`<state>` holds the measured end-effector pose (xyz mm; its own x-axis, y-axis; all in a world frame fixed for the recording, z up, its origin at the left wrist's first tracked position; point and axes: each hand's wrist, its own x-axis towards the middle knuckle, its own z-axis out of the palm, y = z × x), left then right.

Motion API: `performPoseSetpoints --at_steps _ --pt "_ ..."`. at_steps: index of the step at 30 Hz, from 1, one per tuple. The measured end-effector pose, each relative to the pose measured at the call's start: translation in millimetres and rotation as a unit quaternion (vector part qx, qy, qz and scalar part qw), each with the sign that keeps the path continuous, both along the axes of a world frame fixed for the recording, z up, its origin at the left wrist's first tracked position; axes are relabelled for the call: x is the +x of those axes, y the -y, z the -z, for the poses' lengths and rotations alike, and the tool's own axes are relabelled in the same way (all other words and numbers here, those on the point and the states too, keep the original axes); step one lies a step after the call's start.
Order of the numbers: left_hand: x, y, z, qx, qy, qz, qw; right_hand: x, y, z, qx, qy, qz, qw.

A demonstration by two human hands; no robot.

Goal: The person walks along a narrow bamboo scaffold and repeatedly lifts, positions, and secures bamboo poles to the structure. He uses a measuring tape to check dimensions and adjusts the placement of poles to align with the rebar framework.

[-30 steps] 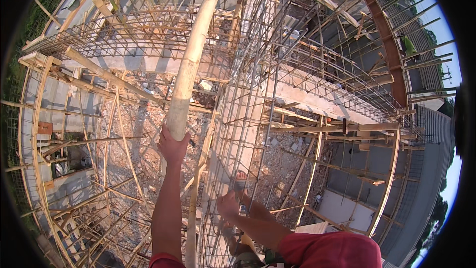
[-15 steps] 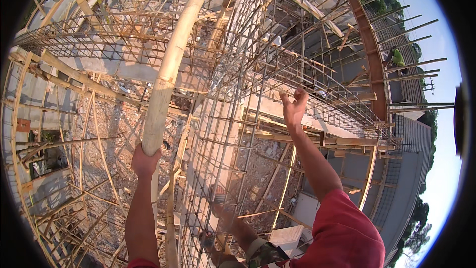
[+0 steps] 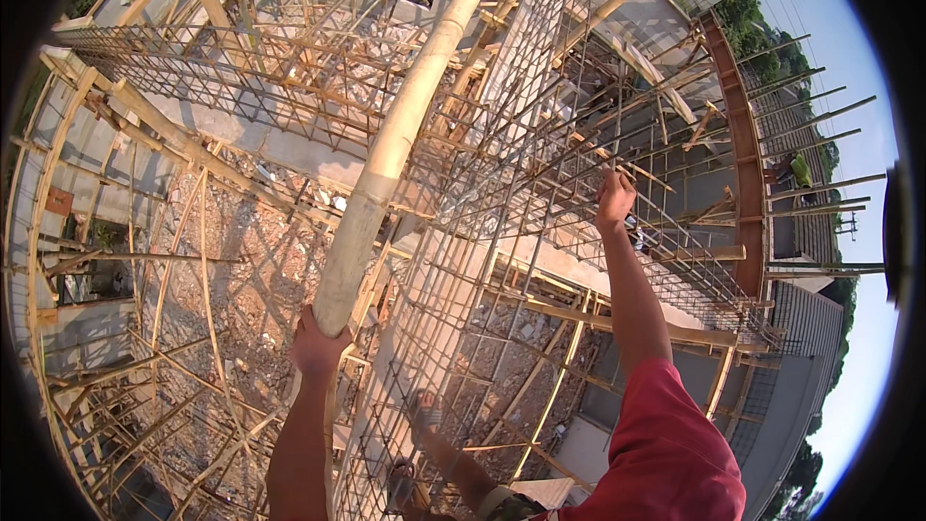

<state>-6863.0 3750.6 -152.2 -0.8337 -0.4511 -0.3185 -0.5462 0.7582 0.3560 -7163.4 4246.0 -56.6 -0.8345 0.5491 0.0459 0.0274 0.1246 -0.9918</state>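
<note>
A thick bamboo pole (image 3: 386, 150) slants from the upper middle down to my left hand (image 3: 318, 342). That hand is wrapped round the pole's lower, greyer part; some fingers are hidden behind it. On the right, my right hand (image 3: 615, 201) is closed at a thin upright steel rebar (image 3: 618, 130), which rises from the fist. Between my arms runs a long cage of tied rebar (image 3: 424, 318) over a pale concrete beam. My sandalled foot (image 3: 425, 415) stands among its bars.
Rubble ground (image 3: 251, 280) lies far below on the left. Another rebar cage (image 3: 241, 77) crosses at the upper left, with a bamboo rail (image 3: 183, 145) beside it. A rusty steel beam (image 3: 738, 145) curves at the right. A person in green (image 3: 801, 170) is beyond it.
The view has shifted, so most of the scene sits further right or lower. My right hand's raised thumb and fingers have closed into a fist. My left hand stays on the bamboo pole.
</note>
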Motion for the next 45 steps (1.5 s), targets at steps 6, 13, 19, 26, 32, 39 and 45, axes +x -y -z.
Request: performPoseSetpoints --at_steps 6,13,19,26,32,39,45 --pt "-0.6 -13.4 -5.6 -0.042 -0.045 0.014 0.998 -8.9 -17.2 13.1 0.051 0.009 0.097 0.994" --pt "2.5 -5.5 -2.7 -0.02 -0.053 -0.004 0.998 -21.1 -9.8 15.9 0.121 -0.008 0.095 0.988" --pt "4.6 -11.3 0.4 -0.035 -0.004 0.017 0.999 -13.9 -0.3 5.4 0.225 -0.006 0.147 0.963" --pt "0.4 -7.8 7.5 -0.046 -0.01 0.017 0.999 -20.5 5.9 -0.2 0.189 -0.026 0.169 0.967" --pt "3.2 -6.7 6.1 -0.04 -0.051 0.034 0.997 -18.5 8.1 1.4 0.178 0.009 0.183 0.967" --pt "2.0 -11.4 9.0 -0.049 -0.019 0.019 0.998 -13.4 12.0 -0.7 0.165 0.009 0.17 0.972" --pt "-4.6 -9.3 -3.0 -0.029 -0.041 0.011 0.999 7.1 -25.0 28.5 0.154 -0.015 0.031 0.988"
